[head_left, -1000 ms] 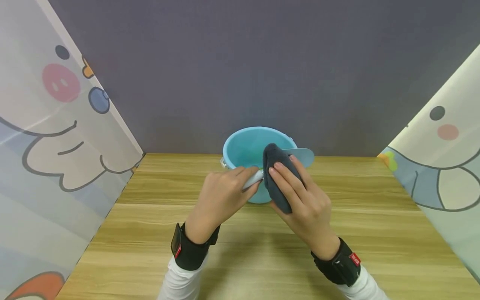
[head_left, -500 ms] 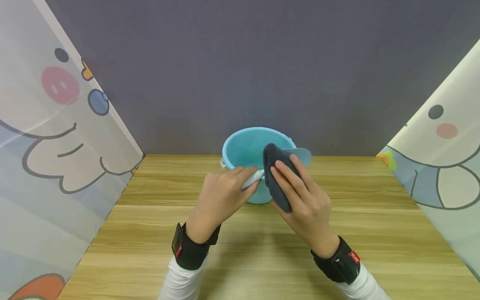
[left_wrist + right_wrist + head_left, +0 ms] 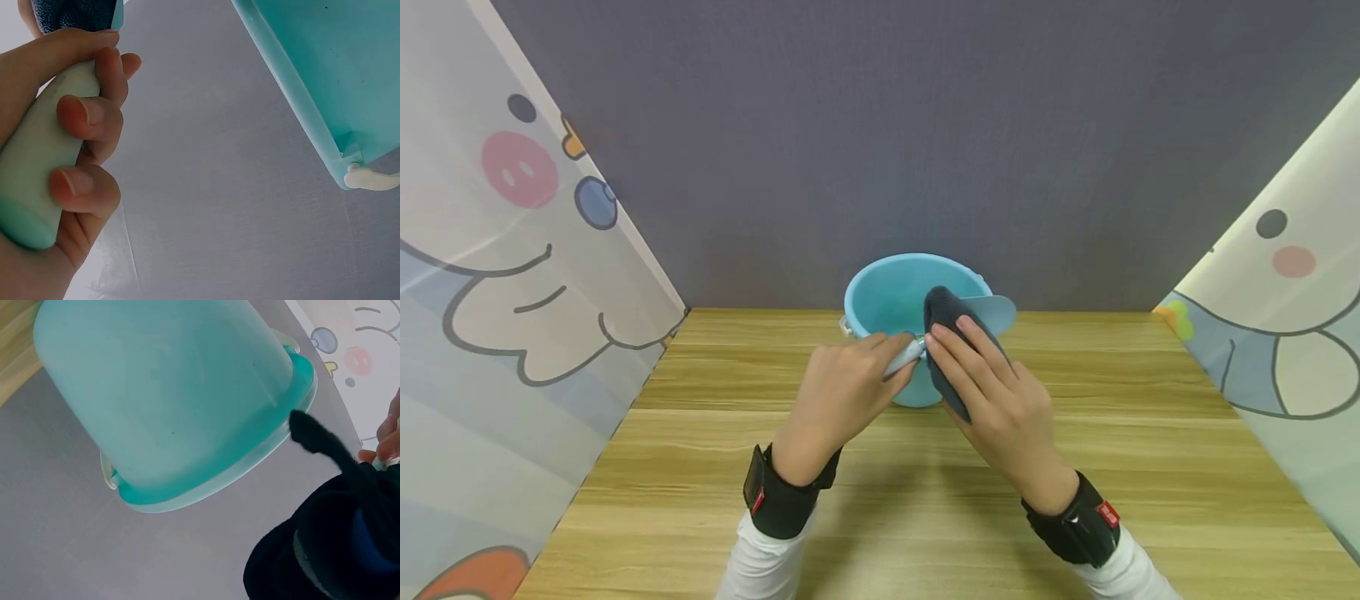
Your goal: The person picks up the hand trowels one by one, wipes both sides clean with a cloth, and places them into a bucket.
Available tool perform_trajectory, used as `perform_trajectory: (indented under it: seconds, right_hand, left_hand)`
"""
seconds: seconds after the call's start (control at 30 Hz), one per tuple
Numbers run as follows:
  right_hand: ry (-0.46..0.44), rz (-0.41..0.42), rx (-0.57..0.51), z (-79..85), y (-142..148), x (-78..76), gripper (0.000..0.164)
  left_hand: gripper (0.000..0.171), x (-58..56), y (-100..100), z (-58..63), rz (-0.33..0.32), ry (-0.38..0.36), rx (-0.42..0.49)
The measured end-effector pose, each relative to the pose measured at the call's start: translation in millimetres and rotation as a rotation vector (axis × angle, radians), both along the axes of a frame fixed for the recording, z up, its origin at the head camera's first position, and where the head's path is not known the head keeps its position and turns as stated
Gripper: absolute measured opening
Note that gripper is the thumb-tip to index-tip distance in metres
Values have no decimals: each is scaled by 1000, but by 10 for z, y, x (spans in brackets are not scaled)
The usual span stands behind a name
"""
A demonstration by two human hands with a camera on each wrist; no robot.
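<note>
In the head view my left hand (image 3: 848, 375) grips the pale handle (image 3: 904, 358) of a spatula with a flat light-blue blade (image 3: 994, 313) and a rounded end. The left wrist view shows fingers curled round that handle (image 3: 44, 144), which has a greener butt. My right hand (image 3: 1000, 408) holds a folded dark grey cloth (image 3: 946, 308) around the spatula, its fingertips near the neck. The cloth (image 3: 281, 556) hides the middle of the spatula, while the blade end sticks out to the right. Both hands overlap the near side of a light-blue bucket (image 3: 880, 292) in the head view.
The bucket, with a white handle fitting (image 3: 846, 326), stands at the back of the wooden table (image 3: 737, 467). A dark grey panel (image 3: 880, 150) rises behind it. Cartoon-printed curtains (image 3: 467, 317) flank the table on both sides.
My right hand has shifted slightly left over the cloth, its fingertips closer to the spatula's handle. The blade end has drawn a little left. My left hand keeps nearly the same place.
</note>
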State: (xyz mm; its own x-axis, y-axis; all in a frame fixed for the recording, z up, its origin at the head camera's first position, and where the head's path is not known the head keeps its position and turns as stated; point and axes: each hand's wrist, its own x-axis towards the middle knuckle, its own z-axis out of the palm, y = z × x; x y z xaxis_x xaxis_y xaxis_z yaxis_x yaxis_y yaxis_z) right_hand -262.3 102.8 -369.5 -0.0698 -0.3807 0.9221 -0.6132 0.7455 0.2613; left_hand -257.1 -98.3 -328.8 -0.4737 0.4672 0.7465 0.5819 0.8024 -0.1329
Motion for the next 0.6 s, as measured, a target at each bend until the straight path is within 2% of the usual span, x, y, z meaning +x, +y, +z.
perform_trajectory:
  seconds: [0.27,0.6]
  right_hand:
    - [-26,19,-18,9,37,5,46]
    - [-37,32,-26,13,57,-2,47]
  left_hand:
    - [22,7,-5,13,-13,-10,1]
    - [22,20,-2,28,-20,-22,0]
